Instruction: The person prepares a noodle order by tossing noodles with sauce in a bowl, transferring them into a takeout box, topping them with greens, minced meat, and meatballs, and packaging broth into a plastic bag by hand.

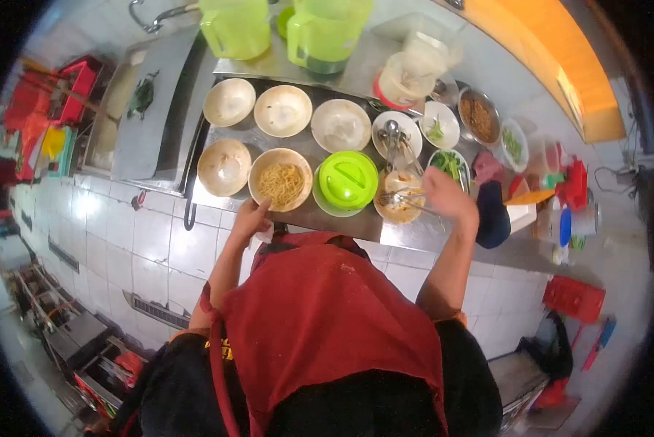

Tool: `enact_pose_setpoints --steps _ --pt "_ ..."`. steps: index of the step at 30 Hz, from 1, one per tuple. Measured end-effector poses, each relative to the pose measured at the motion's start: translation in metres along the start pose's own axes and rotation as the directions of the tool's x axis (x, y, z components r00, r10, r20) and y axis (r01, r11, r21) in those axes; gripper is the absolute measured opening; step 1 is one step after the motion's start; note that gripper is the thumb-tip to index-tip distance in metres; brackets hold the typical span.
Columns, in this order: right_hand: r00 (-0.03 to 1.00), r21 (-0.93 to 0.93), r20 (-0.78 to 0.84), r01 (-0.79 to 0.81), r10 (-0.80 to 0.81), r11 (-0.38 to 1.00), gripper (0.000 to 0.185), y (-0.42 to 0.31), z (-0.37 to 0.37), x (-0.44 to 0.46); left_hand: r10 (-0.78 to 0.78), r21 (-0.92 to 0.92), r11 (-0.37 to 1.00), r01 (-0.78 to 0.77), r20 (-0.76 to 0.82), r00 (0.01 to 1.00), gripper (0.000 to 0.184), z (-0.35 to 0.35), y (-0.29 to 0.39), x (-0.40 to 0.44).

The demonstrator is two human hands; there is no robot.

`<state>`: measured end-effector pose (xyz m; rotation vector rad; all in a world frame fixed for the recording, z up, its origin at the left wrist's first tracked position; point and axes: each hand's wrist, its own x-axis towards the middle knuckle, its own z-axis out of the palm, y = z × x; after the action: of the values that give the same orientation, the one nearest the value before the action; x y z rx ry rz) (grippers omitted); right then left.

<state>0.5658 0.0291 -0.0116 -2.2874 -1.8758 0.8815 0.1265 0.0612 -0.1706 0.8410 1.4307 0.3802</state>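
My left hand [250, 220] is closed at the near rim of a bowl of noodles [282, 183], and a bit of white cloth or paper [266, 234] shows beside its fingers. My right hand [449, 194] is closed, slightly blurred, around what look like metal tongs [413, 194]. Their ends reach into a sauce-stained bowl [398, 213]. Between the hands, a bright green lidded container [348, 180] sits in another bowl. Just behind the tongs stands a bowl with spoons [397, 138]. Chopped greens [449, 164] fill a dish near my right hand.
Several pale bowls, including one at the left [224, 167], stand in two rows on the steel counter [327, 226]. Green pitchers [235, 29] are at the back. A bowl of brown topping [480, 116] and a blue-lidded tub [560, 227] stand to the right.
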Motion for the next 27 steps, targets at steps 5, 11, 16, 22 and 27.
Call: enact_pose_setpoints --steps 5,11,16,22,27 --pt "0.945 -0.016 0.004 0.326 -0.326 0.945 0.019 -0.121 0.039 -0.001 0.297 -0.016 0.952 -0.306 -0.195 0.935 0.032 0.002 -0.083 0.085" --pt "0.936 -0.310 0.137 0.352 -0.324 0.883 0.024 -0.174 0.139 0.059 0.198 -0.303 0.908 -0.288 -0.296 0.934 0.028 0.026 -0.018 0.013" --pt "0.868 0.300 0.255 0.347 -0.425 0.889 0.023 -0.138 0.130 0.071 0.545 0.087 0.823 -0.561 -0.396 0.739 0.037 0.011 -0.083 0.038" --pt "0.830 0.525 0.004 0.473 -0.558 0.707 0.021 -0.152 0.033 0.011 0.448 -0.723 0.617 -0.312 -0.004 0.894 0.068 0.009 0.023 -0.051" --pt "0.847 0.502 -0.183 0.517 -0.500 0.693 0.020 -0.171 -0.020 -0.037 0.417 -0.812 0.569 -0.128 0.151 0.896 0.066 0.015 0.075 -0.083"
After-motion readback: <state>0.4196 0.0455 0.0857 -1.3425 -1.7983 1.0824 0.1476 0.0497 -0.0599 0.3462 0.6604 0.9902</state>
